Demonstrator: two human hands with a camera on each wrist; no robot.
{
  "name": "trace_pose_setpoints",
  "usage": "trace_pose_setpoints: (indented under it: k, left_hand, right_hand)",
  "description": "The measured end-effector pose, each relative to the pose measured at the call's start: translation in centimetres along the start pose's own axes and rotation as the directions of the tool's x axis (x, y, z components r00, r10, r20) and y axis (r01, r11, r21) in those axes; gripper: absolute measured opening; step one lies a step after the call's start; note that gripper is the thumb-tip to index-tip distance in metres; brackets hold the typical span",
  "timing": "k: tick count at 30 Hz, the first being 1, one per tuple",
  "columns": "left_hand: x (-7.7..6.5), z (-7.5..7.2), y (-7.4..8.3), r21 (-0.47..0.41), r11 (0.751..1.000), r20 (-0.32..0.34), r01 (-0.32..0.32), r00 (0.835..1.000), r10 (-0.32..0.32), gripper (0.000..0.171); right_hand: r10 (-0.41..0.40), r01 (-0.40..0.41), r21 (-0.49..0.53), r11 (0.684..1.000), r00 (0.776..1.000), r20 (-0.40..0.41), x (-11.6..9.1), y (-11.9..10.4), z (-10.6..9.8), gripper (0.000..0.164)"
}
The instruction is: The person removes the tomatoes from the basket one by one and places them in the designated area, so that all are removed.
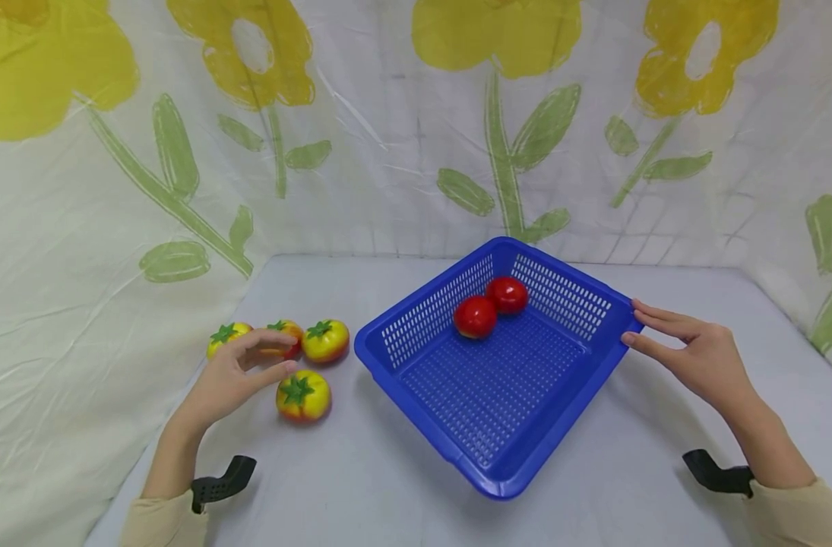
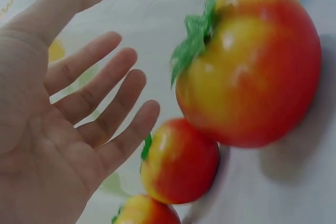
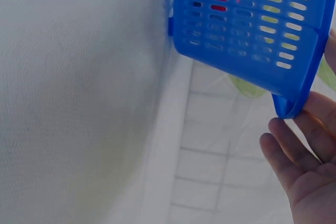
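Note:
My left hand [image 1: 227, 380] hovers with fingers spread and loosely bent over several yellow-and-red tomatoes with green leafy tops. Nearest to it lies the front tomato [image 1: 304, 396], which looms large beside the palm in the left wrist view. Behind are the right-hand tomato [image 1: 325, 340], a middle tomato [image 1: 287, 334] partly hidden by the fingers, and a left one [image 1: 228, 336]. At the right corner of a blue plastic basket [image 1: 450, 448], my right hand [image 1: 703, 361] pinches the rim between thumb and fingers. Inside the basket sit two red tomatoes [image 1: 476, 317], side by side.
A pale cloth covers the table [image 1: 361, 486]. Behind and at the left hangs a white curtain [image 1: 374, 152] printed with yellow flowers. The basket stands turned at an angle, one corner pointing toward me. Black straps [image 1: 224, 482] are on both wrists.

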State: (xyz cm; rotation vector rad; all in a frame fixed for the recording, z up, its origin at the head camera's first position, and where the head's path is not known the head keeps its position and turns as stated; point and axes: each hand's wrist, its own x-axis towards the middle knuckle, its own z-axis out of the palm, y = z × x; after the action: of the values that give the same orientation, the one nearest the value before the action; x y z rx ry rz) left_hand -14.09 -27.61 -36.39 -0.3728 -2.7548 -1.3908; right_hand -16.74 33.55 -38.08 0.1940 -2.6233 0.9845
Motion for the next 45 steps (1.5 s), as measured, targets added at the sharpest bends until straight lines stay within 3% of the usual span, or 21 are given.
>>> trace_pose_setpoints:
  k: [4,9,18,27,34,39,45]
  left_hand:
    - [0.4,0.2,1.3,-0.012,0.996,-0.035,-0.091,0.995,0.091,0.036]
    - [1.6,0.4,3.7,-0.129,0.965,0.005,-0.23,0.973,0.232,0.027]
    - [4.9,1.6,8.2,-0.181,0.938,0.139,-0.296,0.936,0.322,0.026]
    - [7.4,4.0,14.0,-0.103,0.955,0.276,-0.278,0.915,0.296,0.028]
    - [11.7,6.7,14.3,-0.071,0.927,0.396,-0.368,0.843,0.365,0.047]
    - [13.8,8.4,15.3,-0.046,0.93,0.458,-0.366,0.819,0.345,0.05]
    - [15.7,10.5,15.8,-0.086,0.941,0.514,-0.326,0.795,0.323,0.049]
  right_hand:
    - [-0.011,0.011,-0.001,1.0,1.0,-0.001,0.1,0.0,0.1,0.055]
    - [-0.003,0.003,0.005,1.0,1.0,-0.006,0.1,-0.1,-0.1,0.054]
    - [0.003,-0.003,0.005,1.0,1.0,0.006,0.3,-0.3,-0.3,0.056]
    - [0.001,-0.001,0.003,1.0,1.0,0.008,0.3,-0.1,-0.2,0.057]
    - [0.012,-0.012,0.016,1.0,1.0,0.018,0.3,0.0,-0.2,0.057]
    - [0.015,-0.015,0.025,1.0,1.0,0.021,0.2,0.0,-0.2,0.057]
    - [0.011,-0.011,0.026,1.0,1.0,0.019,0.2,-0.1,-0.2,0.057]
